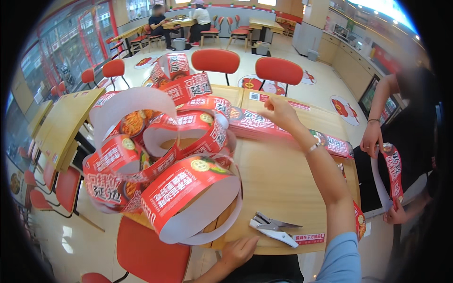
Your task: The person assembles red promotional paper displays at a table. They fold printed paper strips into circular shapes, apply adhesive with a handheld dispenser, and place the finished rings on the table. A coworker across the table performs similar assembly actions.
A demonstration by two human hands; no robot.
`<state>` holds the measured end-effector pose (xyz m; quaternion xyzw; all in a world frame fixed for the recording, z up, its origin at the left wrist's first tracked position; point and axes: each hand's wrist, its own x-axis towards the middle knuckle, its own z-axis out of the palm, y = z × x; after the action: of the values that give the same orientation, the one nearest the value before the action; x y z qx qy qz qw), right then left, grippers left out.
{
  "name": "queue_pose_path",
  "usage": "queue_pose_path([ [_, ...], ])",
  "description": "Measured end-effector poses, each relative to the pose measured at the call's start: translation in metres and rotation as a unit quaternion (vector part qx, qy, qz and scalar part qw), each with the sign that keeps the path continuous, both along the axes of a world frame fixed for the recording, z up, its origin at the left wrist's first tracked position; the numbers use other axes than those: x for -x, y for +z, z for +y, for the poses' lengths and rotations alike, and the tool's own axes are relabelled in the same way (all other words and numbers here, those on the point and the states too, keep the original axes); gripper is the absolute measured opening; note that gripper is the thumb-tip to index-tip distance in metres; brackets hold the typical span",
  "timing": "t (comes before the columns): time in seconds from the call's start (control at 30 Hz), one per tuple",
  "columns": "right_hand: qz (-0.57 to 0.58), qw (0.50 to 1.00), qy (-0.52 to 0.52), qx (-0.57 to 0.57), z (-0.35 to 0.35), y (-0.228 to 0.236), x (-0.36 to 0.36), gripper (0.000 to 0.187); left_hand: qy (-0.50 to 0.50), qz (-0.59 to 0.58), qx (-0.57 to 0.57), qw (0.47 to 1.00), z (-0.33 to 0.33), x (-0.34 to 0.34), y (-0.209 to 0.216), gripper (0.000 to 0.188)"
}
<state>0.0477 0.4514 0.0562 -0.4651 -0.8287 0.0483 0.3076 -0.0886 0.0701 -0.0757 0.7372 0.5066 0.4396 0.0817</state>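
My right hand (pixel 279 112) reaches across the table with its fingers curled and nothing seen in them. It hovers over flat red printed paper strips (pixel 250 123) laid along the far side. My left hand (pixel 239 252) rests at the near table edge, fingers closed, with nothing visible in it. Right of it lies a white and silver hand stapler (pixel 276 231). A tall pile of red and white paper rings (pixel 188 188) covers the left half of the table. The nearest ring leans over the front edge.
At the right stands a person in dark clothes, whose hands (pixel 373 137) hold a bent red paper strip (pixel 393 172). Red chairs (pixel 215 61) surround the wooden table (pixel 278 188). Another table (pixel 68 125) stands to the left. Two people sit at the back.
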Motion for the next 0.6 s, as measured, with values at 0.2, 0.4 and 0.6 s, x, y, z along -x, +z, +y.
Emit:
queue_pose_path([
  [0.2,-0.081,0.933,-0.086,0.340,0.067,-0.048,-0.070,0.066,0.006,-0.021,0.004,1.000,0.003,0.005,0.005,0.023],
  [0.4,0.094,0.911,-0.102,0.388,0.072,-0.052,-0.083,0.041,-0.012,-0.081,-0.025,0.996,0.008,0.003,0.018,0.026],
  [0.6,0.048,0.958,-0.042,0.280,0.078,-0.059,-0.087,0.029,0.016,-0.062,-0.040,0.997,0.007,-0.004,0.011,0.027],
])
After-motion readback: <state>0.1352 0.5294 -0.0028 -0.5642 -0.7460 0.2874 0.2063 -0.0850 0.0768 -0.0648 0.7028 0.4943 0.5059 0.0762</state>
